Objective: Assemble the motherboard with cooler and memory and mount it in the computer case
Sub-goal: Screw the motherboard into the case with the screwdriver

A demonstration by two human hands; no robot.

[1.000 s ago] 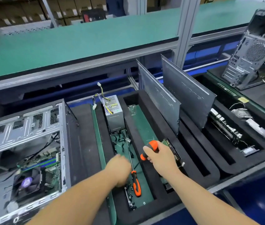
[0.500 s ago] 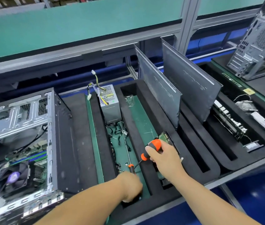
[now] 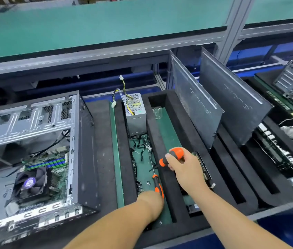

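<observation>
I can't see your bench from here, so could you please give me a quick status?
Right hand gripping screwdriver. Left hand down in foam tray, fingers hidden. Motherboard in case. Nothing blocking.

**Both bare forearms reach forward, one hand gripping, one curled low**

The right hand [image 3: 185, 169] is raised, knuckles up, fingers wrapped tight around an orange-and-black screwdriver handle [image 3: 173, 155], thumb along its side; the right forearm runs back to the lower right; the left hand [image 3: 151, 203] sits lower, bent down at the wrist, fingers curled under and hidden; the left forearm angles in from bottom centre.
</observation>
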